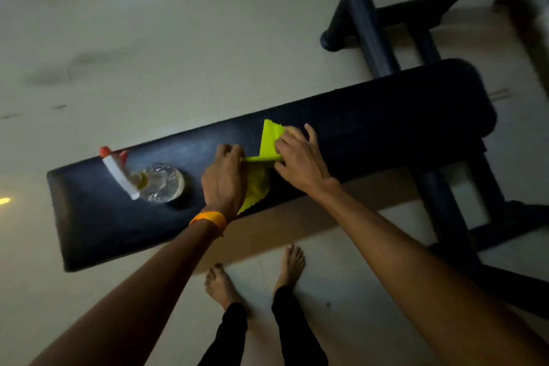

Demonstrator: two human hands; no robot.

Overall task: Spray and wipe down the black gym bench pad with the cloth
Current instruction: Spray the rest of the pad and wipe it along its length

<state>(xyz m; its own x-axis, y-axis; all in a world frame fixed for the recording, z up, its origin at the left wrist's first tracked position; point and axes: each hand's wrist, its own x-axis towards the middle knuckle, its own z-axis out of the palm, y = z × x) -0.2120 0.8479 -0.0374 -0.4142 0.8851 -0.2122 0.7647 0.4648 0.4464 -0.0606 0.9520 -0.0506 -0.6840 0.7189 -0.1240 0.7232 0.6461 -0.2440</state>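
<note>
Head view: left hand (pixel 225 178), right hand (pixel 300 157) gripping cloth (pixel 269 140) on bench pad (pixel 386 116); spray bottle (pixel 160 181) nearby.

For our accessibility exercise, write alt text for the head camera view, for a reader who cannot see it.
A left hand and right hand hold a yellow-green cloth taut between them on a black bench pad. A clear spray bottle sits on the pad to their left.

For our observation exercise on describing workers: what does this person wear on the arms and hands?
No sleeves or gloves are in view. The left hand has an orange band round its wrist. The right hand and its wrist carry nothing visible.
</note>
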